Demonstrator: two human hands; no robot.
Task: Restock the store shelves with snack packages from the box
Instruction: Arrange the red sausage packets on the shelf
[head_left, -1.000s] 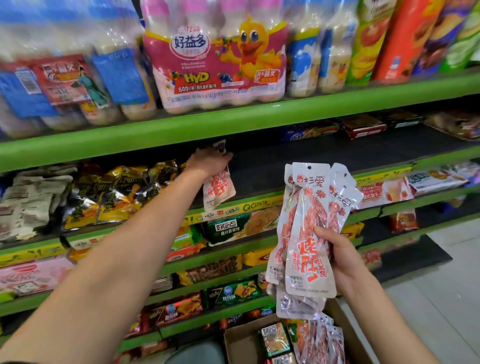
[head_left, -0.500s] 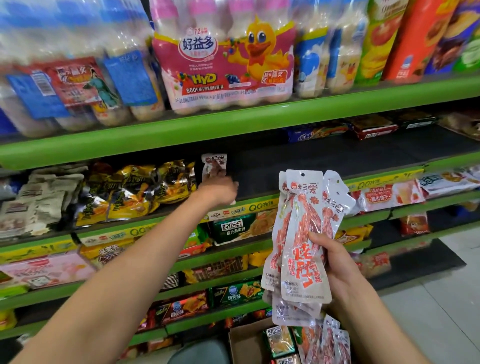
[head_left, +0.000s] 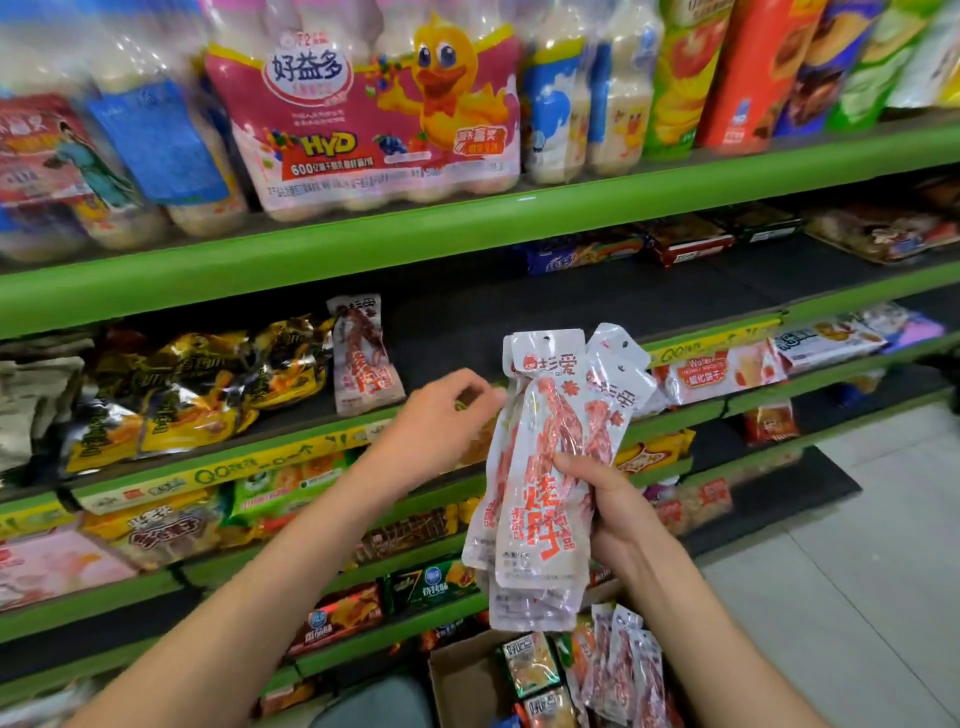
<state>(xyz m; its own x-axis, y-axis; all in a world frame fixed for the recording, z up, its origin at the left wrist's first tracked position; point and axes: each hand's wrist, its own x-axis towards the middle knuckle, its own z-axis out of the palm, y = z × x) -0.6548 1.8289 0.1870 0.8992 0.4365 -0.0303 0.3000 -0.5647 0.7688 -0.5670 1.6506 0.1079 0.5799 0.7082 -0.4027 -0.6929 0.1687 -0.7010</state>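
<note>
One snack package (head_left: 363, 358) stands on shelf (head_left: 447, 332), box (head_left: 467, 686) below.

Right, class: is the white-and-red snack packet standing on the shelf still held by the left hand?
No: the packet stands alone on the shelf, while the left hand is off it, beside the bundle in the right hand.

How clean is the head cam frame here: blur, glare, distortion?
Head view: top-shelf bottle packs are smeared, as by motion, and glare streaks their plastic wrap; the left hand is soft-edged; the bundle of white snack packages in the right hand is sharpest, print legible; wide-angle bowing curves the green shelf edges; lighting is even, no hard shadows.
</note>
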